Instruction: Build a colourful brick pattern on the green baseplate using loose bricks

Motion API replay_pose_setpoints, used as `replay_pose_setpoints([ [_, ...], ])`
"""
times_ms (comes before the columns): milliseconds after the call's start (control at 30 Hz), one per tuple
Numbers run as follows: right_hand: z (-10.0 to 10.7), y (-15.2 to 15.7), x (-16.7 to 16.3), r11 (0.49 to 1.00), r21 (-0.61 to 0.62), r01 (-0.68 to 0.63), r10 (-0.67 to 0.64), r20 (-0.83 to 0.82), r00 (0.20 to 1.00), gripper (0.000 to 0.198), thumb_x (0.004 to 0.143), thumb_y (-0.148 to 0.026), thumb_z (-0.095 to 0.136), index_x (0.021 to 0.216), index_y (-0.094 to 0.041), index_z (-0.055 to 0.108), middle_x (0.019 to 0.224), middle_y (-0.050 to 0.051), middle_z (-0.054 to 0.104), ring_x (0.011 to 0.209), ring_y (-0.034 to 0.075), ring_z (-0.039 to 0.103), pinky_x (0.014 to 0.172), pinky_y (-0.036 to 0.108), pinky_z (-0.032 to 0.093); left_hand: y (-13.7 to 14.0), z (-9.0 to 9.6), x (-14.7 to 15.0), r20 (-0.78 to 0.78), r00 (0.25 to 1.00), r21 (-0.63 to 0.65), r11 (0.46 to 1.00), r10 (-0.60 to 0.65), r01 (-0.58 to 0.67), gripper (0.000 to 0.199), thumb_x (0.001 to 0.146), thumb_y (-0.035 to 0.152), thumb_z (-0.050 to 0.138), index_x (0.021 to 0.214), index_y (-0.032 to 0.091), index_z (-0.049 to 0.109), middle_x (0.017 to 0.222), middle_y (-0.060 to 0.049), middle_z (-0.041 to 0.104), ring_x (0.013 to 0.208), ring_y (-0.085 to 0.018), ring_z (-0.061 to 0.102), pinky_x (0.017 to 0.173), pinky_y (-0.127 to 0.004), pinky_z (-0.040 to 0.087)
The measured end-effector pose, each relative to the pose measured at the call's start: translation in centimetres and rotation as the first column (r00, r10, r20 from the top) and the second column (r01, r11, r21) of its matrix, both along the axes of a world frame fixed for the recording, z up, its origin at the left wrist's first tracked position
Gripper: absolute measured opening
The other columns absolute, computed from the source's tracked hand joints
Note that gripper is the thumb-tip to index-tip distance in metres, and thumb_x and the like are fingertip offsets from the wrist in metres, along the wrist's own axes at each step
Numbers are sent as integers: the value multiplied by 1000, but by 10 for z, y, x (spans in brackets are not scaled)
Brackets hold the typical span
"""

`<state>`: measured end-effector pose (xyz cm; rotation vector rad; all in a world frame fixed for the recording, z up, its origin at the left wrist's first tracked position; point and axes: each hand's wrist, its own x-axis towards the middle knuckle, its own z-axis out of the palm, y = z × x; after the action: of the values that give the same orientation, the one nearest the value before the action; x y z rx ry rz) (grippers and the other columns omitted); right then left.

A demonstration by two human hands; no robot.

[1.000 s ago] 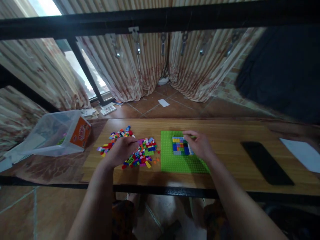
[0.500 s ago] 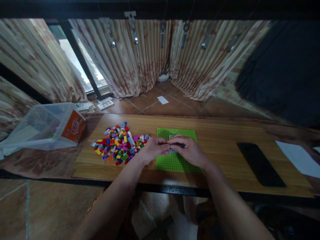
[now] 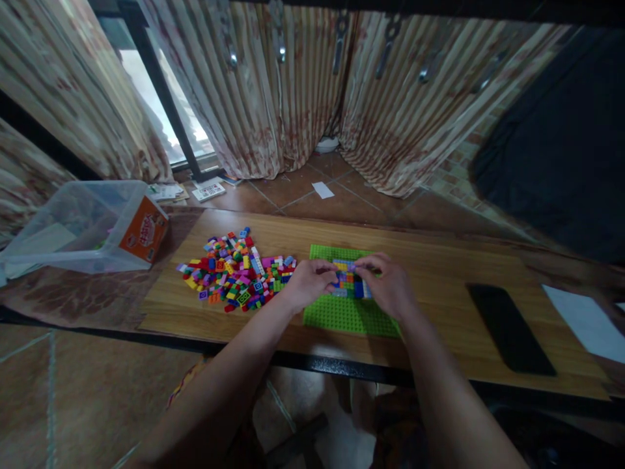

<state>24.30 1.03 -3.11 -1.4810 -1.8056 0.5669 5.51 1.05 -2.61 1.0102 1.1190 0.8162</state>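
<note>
A green studded baseplate lies on the wooden board in front of me. On it sits a flat patch of coloured toy bricks, with blue, yellow, orange and grey among them. My left hand is at the patch's left edge, thumb and fingers drawn together; whatever is in them is too small to name. From the right, my right hand reaches over the patch's upper right part. Its thumb and forefinger are pinched on a small purple brick. Fingers hide both side edges of the patch.
A pile of loose bricks spreads left of the baseplate. Beyond it stands a clear plastic bin with an orange label. To the right lie a black phone-like slab and white paper. The board's dark front edge is near me.
My hands were close together over the bricks and have moved apart, uncovering the coloured patch between them. The view has shifted slightly.
</note>
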Motion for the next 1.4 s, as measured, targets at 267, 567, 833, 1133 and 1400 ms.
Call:
replay_pose_setpoints([
  [267,-13,3,4,999,-3,49,-49,13,999,12,78,-32,64,80,-26,75,100,7,63,100,25,60,94,45,45,-4,0,0,-151,973,48,982,-173,182,20,80,11,54,90,12,71,59,4,57,47,-5,43,49,-19,34],
  [567,-16,5,-3,996,-49,78,-74,79,994,10,74,-26,66,79,-24,75,101,8,63,102,25,59,96,46,44,0,-17,4,-270,915,232,902,-299,363,18,79,17,51,83,14,68,63,2,60,59,-11,50,61,-23,39],
  [833,-18,7,0,992,-78,104,-104,8,995,14,74,-32,66,82,-23,72,98,8,68,96,25,62,90,45,48,0,-17,7,-286,909,247,893,-304,376,13,78,19,51,74,16,63,62,2,59,59,-11,51,63,-23,40],
  [1133,-17,8,-3,982,-112,151,-149,28,988,14,73,-31,66,83,-22,73,94,8,71,89,25,64,86,43,49,-1,-16,8,-304,905,247,893,-297,376,15,80,20,51,70,16,62,61,3,56,58,-11,49,59,-22,38],
  [1400,-21,11,-4,974,-137,182,-181,20,983,16,71,-28,67,83,-22,73,94,8,72,89,25,65,86,43,49,-1,-15,9,-332,898,269,884,-288,383,16,81,21,51,72,15,62,62,3,57,57,-10,48,57,-22,37],
])
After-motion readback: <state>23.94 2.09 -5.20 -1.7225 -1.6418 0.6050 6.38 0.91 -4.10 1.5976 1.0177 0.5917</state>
